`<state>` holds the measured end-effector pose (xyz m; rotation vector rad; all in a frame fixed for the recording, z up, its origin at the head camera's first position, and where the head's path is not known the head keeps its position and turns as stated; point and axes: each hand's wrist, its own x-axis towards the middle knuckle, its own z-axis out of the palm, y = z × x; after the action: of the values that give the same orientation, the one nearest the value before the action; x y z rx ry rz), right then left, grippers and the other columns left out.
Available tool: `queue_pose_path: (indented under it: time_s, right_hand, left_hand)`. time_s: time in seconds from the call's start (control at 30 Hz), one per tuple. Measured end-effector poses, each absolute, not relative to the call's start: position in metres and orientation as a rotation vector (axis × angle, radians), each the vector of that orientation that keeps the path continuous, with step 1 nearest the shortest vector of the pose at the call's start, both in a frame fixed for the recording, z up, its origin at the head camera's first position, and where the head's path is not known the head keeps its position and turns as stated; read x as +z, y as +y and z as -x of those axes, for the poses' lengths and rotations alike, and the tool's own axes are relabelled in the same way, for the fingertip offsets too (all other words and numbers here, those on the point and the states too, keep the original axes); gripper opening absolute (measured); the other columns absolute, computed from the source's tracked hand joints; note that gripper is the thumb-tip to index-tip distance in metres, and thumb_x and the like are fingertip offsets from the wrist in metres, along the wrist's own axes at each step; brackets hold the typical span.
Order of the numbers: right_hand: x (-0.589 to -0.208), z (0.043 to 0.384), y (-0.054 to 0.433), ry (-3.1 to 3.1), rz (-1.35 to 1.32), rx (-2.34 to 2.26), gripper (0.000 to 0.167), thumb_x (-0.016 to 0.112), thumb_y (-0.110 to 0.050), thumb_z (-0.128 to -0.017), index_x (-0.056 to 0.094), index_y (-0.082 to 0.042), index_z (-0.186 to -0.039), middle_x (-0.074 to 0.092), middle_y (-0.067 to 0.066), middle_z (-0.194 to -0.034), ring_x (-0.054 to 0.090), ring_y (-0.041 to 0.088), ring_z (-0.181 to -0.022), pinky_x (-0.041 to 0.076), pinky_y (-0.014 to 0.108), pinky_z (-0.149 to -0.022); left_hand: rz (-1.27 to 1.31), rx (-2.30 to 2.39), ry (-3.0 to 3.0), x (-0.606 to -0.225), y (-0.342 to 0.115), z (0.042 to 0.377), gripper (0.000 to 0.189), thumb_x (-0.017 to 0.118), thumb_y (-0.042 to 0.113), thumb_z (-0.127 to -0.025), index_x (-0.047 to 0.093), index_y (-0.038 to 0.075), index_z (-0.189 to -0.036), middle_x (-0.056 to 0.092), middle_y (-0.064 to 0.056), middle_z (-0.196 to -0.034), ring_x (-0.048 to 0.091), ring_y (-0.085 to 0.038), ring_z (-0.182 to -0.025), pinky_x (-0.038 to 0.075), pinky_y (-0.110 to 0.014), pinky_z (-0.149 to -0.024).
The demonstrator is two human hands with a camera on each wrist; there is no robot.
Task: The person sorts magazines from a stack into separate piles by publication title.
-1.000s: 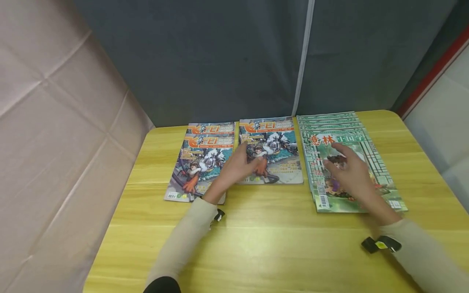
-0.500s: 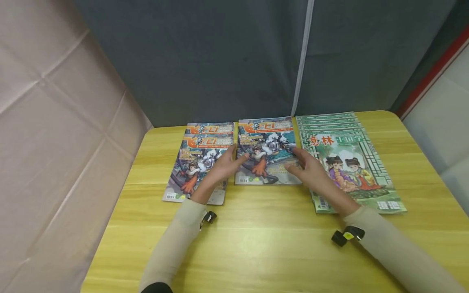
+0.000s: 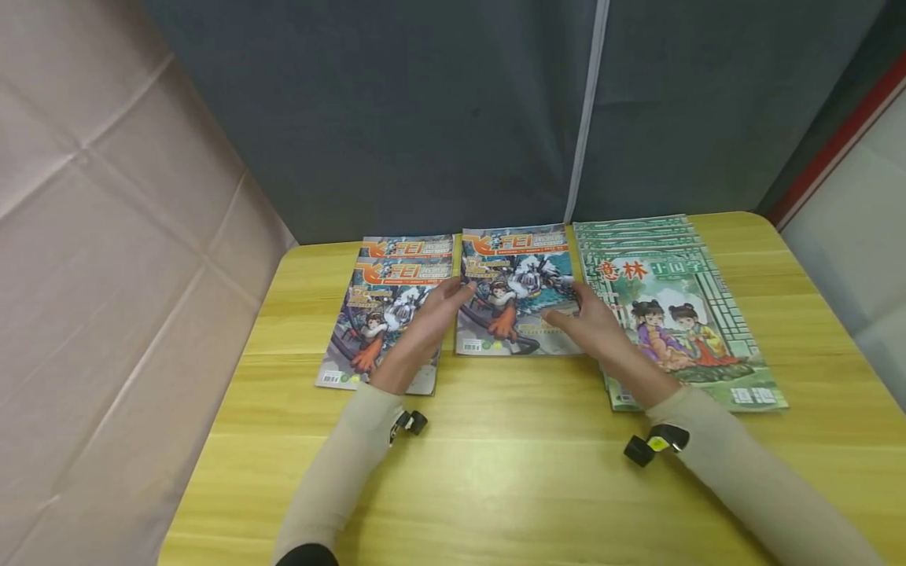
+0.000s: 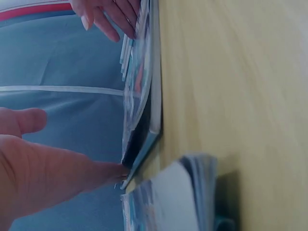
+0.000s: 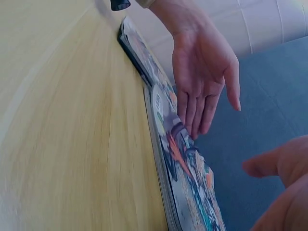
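Note:
Both hands flank the middle comic magazine (image 3: 517, 295), which lies flat with its colourful cover up. My left hand (image 3: 430, 324) is at its left edge, fingers extended; in the left wrist view, a fingertip touches the edge, where a dark gap shows between the upper and lower layers. My right hand (image 3: 600, 328) is at the right edge, its thumb above the cover and its fingers fairly straight. The right wrist view shows the left hand (image 5: 204, 79) with palm and straight fingers. Under the left forearm lie two overlapping magazines (image 3: 368, 314) with the same cover.
On the right, several green magazines (image 3: 697, 330) overlap in a fanned pile. The yellow wood-grain table (image 3: 524, 472) reaches back to a dark grey curtain (image 3: 425, 118). A pale padded wall (image 3: 106, 314) stands at the left.
My right hand has come left from above the green magazines to the middle magazine's right edge. The left hand has drawn slightly back from over the cover to the left edge.

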<state>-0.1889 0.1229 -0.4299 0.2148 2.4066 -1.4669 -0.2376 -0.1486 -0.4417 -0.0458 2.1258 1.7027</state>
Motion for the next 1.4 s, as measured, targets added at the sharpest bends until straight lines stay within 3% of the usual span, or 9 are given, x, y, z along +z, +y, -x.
queue_pose_path:
  time_s: [0.33,0.53,0.67,0.8,0.9,1.03,1.13,1.27,1.4]
  right_hand:
    - [-0.424,0.182,0.124,2.295,-0.254,-1.707,0.103,0.065,-0.031,-0.104,-0.011,-0.006,-0.169,-0.003,0.02,-0.178,0.004,0.039,-0.166,0.015,0.055,-0.136]
    - [-0.423,0.179,0.128,2.267,-0.25,-1.732,0.106,0.065,-0.029,-0.104,-0.018,-0.01,-0.168,-0.007,0.021,-0.178,0.002,0.04,-0.166,0.016,0.058,-0.135]
    - [-0.423,0.179,0.128,2.252,-0.264,-1.727,0.113,0.07,-0.028,-0.101,-0.021,-0.013,-0.167,-0.007,0.018,-0.179,0.002,0.039,-0.167,0.016,0.058,-0.135]
    - [-0.419,0.179,0.13,2.223,-0.275,-1.778,0.112,0.069,-0.026,-0.102,-0.021,-0.015,-0.168,-0.005,0.017,-0.179,0.003,0.039,-0.166,0.017,0.058,-0.135]
    - [-0.414,0.18,0.132,2.229,-0.276,-1.812,0.102,0.063,-0.025,-0.106,-0.016,-0.014,-0.169,0.001,0.017,-0.179,0.007,0.039,-0.166,0.021,0.058,-0.134]
    - [-0.407,0.185,0.135,2.236,-0.248,-1.814,0.088,0.052,-0.031,-0.111,-0.01,-0.011,-0.17,0.015,0.019,-0.177,0.021,0.04,-0.163,0.029,0.057,-0.132]
    - [-0.407,0.193,0.135,2.244,-0.222,-1.784,0.079,0.049,-0.035,-0.112,0.003,-0.009,-0.171,0.042,0.016,-0.158,0.038,0.038,-0.152,0.038,0.055,-0.126]
    - [-0.415,0.204,0.126,2.281,-0.199,-1.737,0.069,0.052,-0.034,-0.111,0.024,-0.008,-0.168,0.051,0.01,-0.133,0.05,0.034,-0.134,0.046,0.052,-0.116]
    - [-0.422,0.211,0.111,2.269,-0.151,-1.765,0.064,0.053,-0.027,-0.111,0.028,-0.008,-0.167,0.043,0.021,-0.157,0.05,0.038,-0.141,0.051,0.053,-0.11]
  left_hand:
    - [0.138,2.059,1.904,-0.445,-0.134,0.241,0.064,0.058,0.016,-0.107,0.032,0.003,-0.163,0.039,-0.02,-0.166,0.041,-0.034,-0.153,0.034,-0.047,-0.131]
    - [0.174,2.101,1.889,-0.455,-0.123,0.237,0.064,0.05,-0.007,-0.102,0.033,0.014,-0.161,0.054,-0.026,-0.149,0.066,-0.025,-0.113,0.059,-0.035,-0.102]
    - [0.122,2.189,1.921,-0.455,-0.122,0.234,0.063,0.046,-0.011,-0.1,0.038,0.015,-0.157,0.065,-0.025,-0.138,0.068,-0.015,-0.092,0.058,-0.024,-0.083]
    - [0.095,2.284,1.895,-0.454,-0.124,0.232,0.062,0.048,-0.012,-0.098,0.043,0.015,-0.154,0.065,-0.021,-0.142,0.069,-0.016,-0.099,0.055,-0.024,-0.086]
    - [0.118,2.321,1.895,-0.45,-0.128,0.232,0.063,0.05,-0.013,-0.096,0.047,0.016,-0.152,0.055,-0.019,-0.156,0.063,-0.023,-0.127,0.053,-0.027,-0.095]
    - [0.146,2.299,1.924,-0.441,-0.144,0.235,0.06,0.053,-0.011,-0.096,0.052,0.017,-0.149,0.057,-0.013,-0.149,0.064,-0.018,-0.116,0.052,-0.024,-0.085]
    - [0.141,2.305,1.893,-0.44,-0.158,0.237,0.057,0.053,-0.01,-0.097,0.054,0.017,-0.147,0.066,-0.007,-0.124,0.063,-0.012,-0.086,0.054,-0.021,-0.072]
    - [0.13,2.323,1.85,-0.442,-0.175,0.237,0.055,0.051,-0.01,-0.099,0.052,0.017,-0.147,0.067,-0.009,-0.113,0.067,-0.014,-0.087,0.059,-0.024,-0.073]
    - [0.158,2.3,1.882,-0.442,-0.195,0.233,0.054,0.051,-0.006,-0.101,0.052,0.021,-0.148,0.065,-0.009,-0.123,0.065,-0.011,-0.095,0.058,-0.023,-0.079]
